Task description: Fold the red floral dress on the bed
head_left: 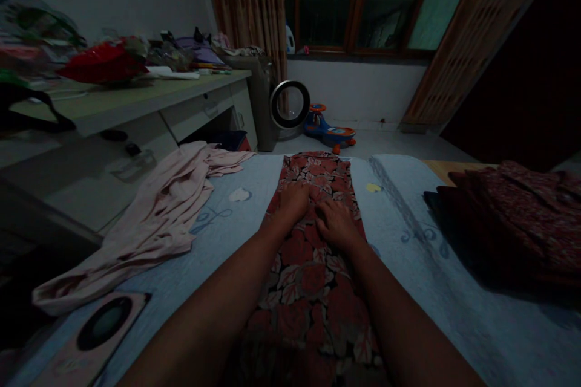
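A long garment with a dark red floral and leaf print [313,278] lies lengthwise in front of me, its narrow gathered end away from me. On its upper half rests my left hand [295,198], fingers lying on the cloth and pointing inward. Close beside it, slightly nearer to me, my right hand [336,224] also touches the print with bent, spread fingers. Small wrinkles show in the cloth between the two hands. Both forearms reach across the lower part of the garment and cover its sides.
A light blue patterned sheet [394,205] lies beneath. To the left are a crumpled pale pink garment [158,211] and a flat pink item with a dark oval [104,320]. Dark folded clothes [512,224] are stacked right. Beyond stand a cluttered desk [181,97] and a ride-on toy [329,130].
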Motion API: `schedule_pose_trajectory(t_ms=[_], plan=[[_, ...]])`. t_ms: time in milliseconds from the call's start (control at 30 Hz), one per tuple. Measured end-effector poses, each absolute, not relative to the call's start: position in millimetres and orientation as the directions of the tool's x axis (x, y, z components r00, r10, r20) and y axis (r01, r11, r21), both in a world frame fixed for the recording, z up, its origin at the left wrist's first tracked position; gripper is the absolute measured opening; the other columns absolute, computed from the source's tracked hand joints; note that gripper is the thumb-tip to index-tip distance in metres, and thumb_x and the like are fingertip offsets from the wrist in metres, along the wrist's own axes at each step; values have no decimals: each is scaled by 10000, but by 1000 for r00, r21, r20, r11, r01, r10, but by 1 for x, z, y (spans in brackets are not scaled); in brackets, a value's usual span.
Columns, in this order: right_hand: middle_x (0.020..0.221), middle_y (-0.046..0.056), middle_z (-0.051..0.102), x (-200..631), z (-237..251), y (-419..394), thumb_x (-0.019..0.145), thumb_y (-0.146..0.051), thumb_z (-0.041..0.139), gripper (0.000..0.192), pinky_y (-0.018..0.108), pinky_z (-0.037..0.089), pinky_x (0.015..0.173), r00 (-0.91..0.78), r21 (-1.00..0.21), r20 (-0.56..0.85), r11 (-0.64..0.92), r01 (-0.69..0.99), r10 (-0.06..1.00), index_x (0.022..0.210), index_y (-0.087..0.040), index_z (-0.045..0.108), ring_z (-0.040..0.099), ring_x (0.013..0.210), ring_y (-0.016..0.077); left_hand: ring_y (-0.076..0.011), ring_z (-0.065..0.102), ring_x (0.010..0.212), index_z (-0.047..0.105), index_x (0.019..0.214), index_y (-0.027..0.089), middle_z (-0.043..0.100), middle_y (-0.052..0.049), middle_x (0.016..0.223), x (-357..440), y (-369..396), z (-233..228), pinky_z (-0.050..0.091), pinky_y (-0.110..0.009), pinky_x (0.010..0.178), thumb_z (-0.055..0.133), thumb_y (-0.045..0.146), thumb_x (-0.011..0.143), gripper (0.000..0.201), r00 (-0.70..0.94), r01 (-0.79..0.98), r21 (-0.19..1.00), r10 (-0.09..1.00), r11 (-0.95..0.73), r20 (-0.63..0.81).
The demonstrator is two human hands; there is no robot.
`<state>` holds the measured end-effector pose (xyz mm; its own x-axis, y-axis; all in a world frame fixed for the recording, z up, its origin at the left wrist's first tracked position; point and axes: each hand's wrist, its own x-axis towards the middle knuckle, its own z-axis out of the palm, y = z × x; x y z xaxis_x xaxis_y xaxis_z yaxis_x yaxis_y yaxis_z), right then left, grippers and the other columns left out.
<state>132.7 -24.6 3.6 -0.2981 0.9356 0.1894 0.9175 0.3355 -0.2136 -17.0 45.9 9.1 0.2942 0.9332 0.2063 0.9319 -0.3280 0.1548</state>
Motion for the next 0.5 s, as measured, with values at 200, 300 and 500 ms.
schedule_pose_trajectory(t_ms=[200, 300, 500], plan=[[1215, 106, 606, 134, 2, -23, 888, -262, 517, 291, 406, 388, 924, -296, -216, 180, 331, 919, 938, 1161, -213, 607, 518, 1119, 287, -268, 545, 1219, 555, 1255, 174, 627, -121, 1276, -20, 45, -1, 420, -420, 1053, 454, 152, 924, 346, 254, 909, 261, 928, -325, 272], [1220, 105, 607, 134, 2, -23, 889, -260, 510, 293, 407, 386, 924, -299, -220, 182, 335, 916, 937, 1159, -212, 611, 520, 1115, 288, -239, 566, 1192, 552, 1228, 183, 638, -105, 1251, -24, 49, 1, 435, -393, 1045, 455, 130, 910, 337, 269, 869, 358, 933, -342, 238], [1237, 115, 617, 135, 3, -23, 857, -243, 528, 335, 423, 384, 952, -301, -271, 215, 353, 896, 929, 1172, -191, 632, 519, 1130, 291, -240, 584, 1129, 618, 1072, 150, 634, -128, 1176, -34, 56, 8, 454, -380, 1021, 394, 78, 913, 284, 227, 860, 386, 928, -334, 295]])
